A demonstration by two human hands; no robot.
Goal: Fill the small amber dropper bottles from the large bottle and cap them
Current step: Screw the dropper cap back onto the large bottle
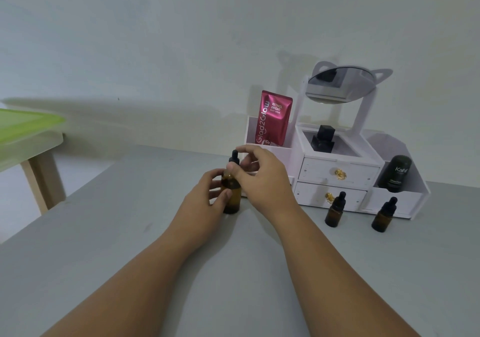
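The large amber bottle (232, 198) stands upright on the grey table, just left of the white organiser. My left hand (205, 199) grips its body from the left. My right hand (262, 178) pinches the black dropper cap (234, 158) at the bottle's neck, thumb and fingers curled round it. Two small amber dropper bottles stand capped in front of the organiser's drawers, one (335, 210) nearer the middle and one (384, 215) further right. Neither hand touches them.
A white drawer organiser (337, 173) with a tilted mirror (340, 83) stands at the back right, holding a red sachet (272, 118), a black perfume bottle (322, 139) and a dark roll-on (395, 173). A green-topped small table (28, 129) is at the left.
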